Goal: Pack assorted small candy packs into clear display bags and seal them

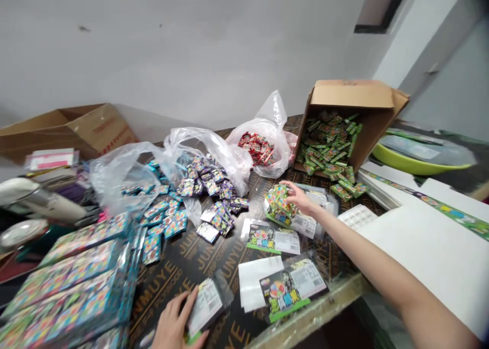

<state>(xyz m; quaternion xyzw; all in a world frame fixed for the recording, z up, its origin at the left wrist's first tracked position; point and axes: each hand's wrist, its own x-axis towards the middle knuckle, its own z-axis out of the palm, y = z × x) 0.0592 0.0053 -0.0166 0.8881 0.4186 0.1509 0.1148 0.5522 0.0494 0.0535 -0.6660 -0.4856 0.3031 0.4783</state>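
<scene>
My left hand [176,321] is at the front edge of the table, its fingers and thumb closed on a clear plastic bag with a printed card [206,305]. Farther off, my right hand [300,198] curls its fingers over a green, colourfully printed packet [279,205], which rests by a pile of clear bags [305,225]. Between my hands lie a printed card bag [265,238], another one [290,288] nearer the edge, and white paper sheets [252,283].
Small purple packets [217,186], blue packets [164,216] and red packets [257,148] spill from clear bags. A tipped cardboard box [351,97] holds green packets [328,145]. Stacked wrapped packs [84,283] fill the left. A lime basin [420,163] stands right.
</scene>
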